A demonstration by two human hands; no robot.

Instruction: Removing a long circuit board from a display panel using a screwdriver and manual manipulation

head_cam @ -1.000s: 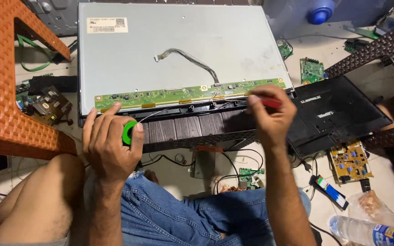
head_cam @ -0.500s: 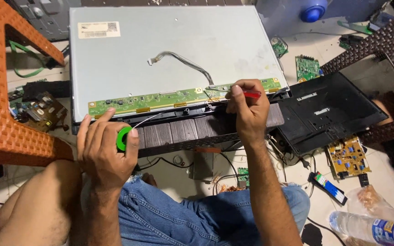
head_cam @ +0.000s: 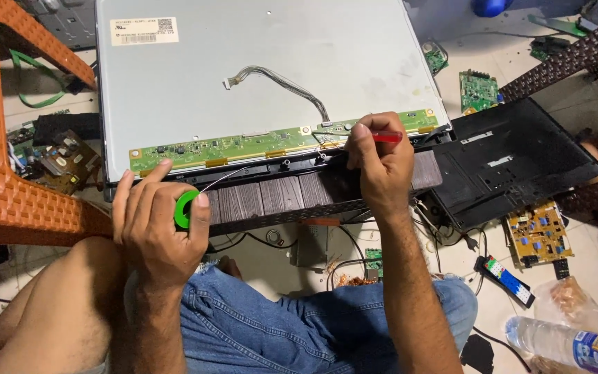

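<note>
Hands: two, left and right.
Green spools: one, in left hand.
Red-handled tools: one.
Display panels: one.
Loose circuit boards on floor: counted four.
Plastic bottles: one.
Orange stools: one.

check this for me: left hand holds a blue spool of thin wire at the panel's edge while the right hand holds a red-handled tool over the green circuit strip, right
Not quite: the round spool in the left hand is green, not blue, as the head view shows. The rest stands: the right hand holds the red-handled tool over the long green circuit strip on the grey metal panel.
</note>
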